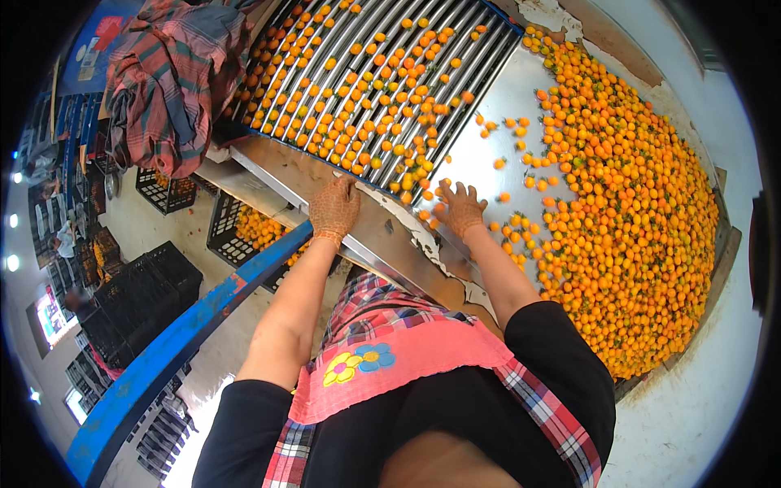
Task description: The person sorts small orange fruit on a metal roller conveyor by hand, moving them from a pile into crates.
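Both of my hands wear orange-brown patterned gloves. My left hand (pixel 335 210) is closed on the wooden ledge (pixel 281 167) along the near side of the roller conveyor (pixel 358 49); anything inside its fingers is hidden. My right hand (pixel 462 209), fingers spread, is at the near end of the metal sheet (pixel 496 154), beside the rollers. Next to its fingertips are a few small orange fruits (pixel 427 195), which look like kumquats. Many more fruits lie scattered over the rollers. To the right rises a large heap of the same fruit (pixel 626 211) with bits of green leaf.
A blue metal bar (pixel 187 333) slants past my left forearm. Plaid cloth (pixel 175 81) hangs over the conveyor's left end. Below on the floor stand black crates, one holding fruit (pixel 260 228), and a dark crate stack (pixel 142 301). A white wall curves along the right.
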The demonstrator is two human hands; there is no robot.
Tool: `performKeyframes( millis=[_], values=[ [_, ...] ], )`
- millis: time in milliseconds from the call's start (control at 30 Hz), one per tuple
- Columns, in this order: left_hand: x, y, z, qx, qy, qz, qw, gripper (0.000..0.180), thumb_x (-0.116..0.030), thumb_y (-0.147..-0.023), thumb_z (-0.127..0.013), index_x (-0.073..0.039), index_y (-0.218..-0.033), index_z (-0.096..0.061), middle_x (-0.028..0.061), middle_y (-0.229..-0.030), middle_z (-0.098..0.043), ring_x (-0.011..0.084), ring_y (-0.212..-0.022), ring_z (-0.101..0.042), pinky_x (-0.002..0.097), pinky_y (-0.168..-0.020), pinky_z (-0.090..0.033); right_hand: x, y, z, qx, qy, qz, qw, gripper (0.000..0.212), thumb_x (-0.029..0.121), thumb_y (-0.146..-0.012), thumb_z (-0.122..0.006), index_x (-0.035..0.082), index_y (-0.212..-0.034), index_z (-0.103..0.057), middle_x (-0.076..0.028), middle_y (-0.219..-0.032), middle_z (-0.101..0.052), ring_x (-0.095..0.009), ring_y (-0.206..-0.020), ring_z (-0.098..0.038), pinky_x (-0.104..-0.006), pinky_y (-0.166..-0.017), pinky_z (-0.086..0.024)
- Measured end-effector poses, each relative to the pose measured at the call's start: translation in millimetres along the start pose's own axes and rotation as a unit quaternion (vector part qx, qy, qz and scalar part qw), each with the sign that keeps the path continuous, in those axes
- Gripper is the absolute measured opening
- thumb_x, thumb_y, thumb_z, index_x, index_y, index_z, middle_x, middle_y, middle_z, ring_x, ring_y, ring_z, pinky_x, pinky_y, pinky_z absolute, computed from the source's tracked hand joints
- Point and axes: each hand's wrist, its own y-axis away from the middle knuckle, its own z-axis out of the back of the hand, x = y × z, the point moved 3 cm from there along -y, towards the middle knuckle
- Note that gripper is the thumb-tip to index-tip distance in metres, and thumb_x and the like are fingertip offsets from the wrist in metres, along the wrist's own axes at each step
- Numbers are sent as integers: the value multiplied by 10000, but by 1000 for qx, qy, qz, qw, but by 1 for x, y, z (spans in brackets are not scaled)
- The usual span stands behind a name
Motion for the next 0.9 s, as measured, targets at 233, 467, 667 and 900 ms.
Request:
performKeyframes(
  millis=[233,467,667,900],
  values=[
    [-2,-2,0,-8,3,-4,1000,186,-223,-870,-543,-129,-989,-651,106,-986,-654,325,-879,-624,439,-768,-495,-32,68,-76,-45,-35,-128,990,690,302,-807,-622,251,-1415,-299,-147,-1304,-379,-347,-1190,-396,-538,-913,-403],
    [-2,-1,2,-1,16,-3,1000,192,-223,-866,-554,-113,-986,-655,108,-984,-658,320,-879,-628,425,-776,-497,31,4,-56,-31,-600,12,799,863,338,-767,-681,152,-1461,-203,-243,-1332,-446,-360,-1228,-449,-437,-1017,-379],
    [-1,-1,-2,-12,17,-13,1000,193,-223,-859,-557,-107,-970,-665,118,-964,-663,322,-868,-630,427,-771,-499,43,-5,-10,-67,-377,45,923,684,337,-765,-689,159,-1366,-414,-167,-1307,-493,-350,-1210,-460,-419,-1013,-379],
    [-1,-3,-2,-31,16,-32,999,175,-214,-848,-566,-117,-953,-668,105,-933,-664,313,-842,-631,424,-742,-500,-71,70,-42,-87,77,53,992,483,412,-718,-696,160,-1110,-572,-105,-1243,-449,-295,-1170,-423,-496,-872,-385]
  ],
)
